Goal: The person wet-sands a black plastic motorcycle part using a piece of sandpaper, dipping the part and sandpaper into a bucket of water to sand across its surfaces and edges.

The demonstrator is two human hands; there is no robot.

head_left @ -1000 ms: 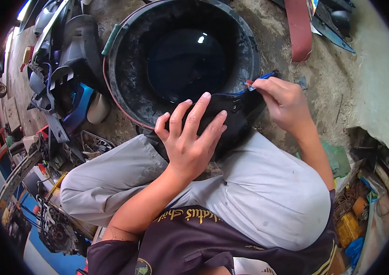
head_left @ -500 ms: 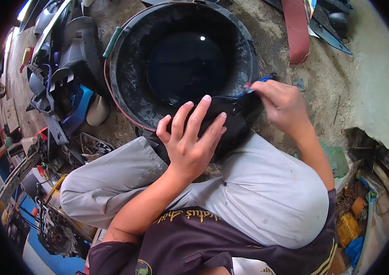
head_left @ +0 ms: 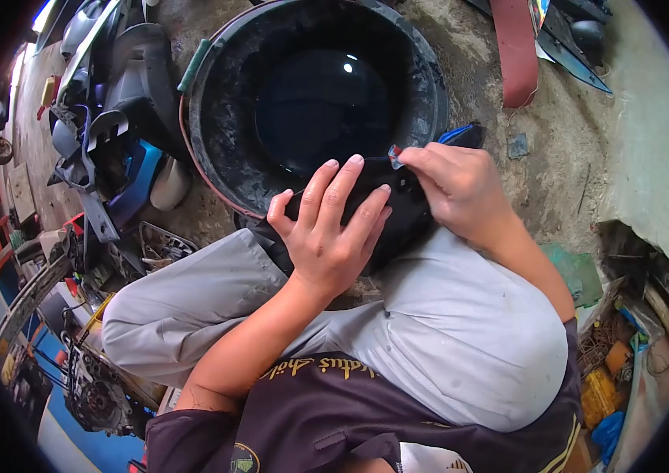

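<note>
A dark panel [head_left: 397, 225] with a blue strip at its right end [head_left: 457, 134] lies across my lap at the near rim of a black bucket [head_left: 437, 102]. The bucket holds dark liquid [head_left: 318, 110]. My left hand [head_left: 328, 236] rests on the panel with its fingers spread. Between the thumb and fingers of my right hand [head_left: 460, 185] is a small red and grey piece [head_left: 395, 156], pinched at the panel's upper edge. Part of the panel is hidden under both hands.
Black and blue plastic parts [head_left: 133, 181] lie left of the bucket. A red strip [head_left: 514, 55] and a pale sheet [head_left: 650, 126] are at the right. An engine part [head_left: 102, 402] stands lower left, and a green piece [head_left: 575, 276] lies beyond my right forearm.
My right hand has moved left along the panel's upper edge with the small piece, showing more of the blue strip. My left hand has stayed nearly in place.
</note>
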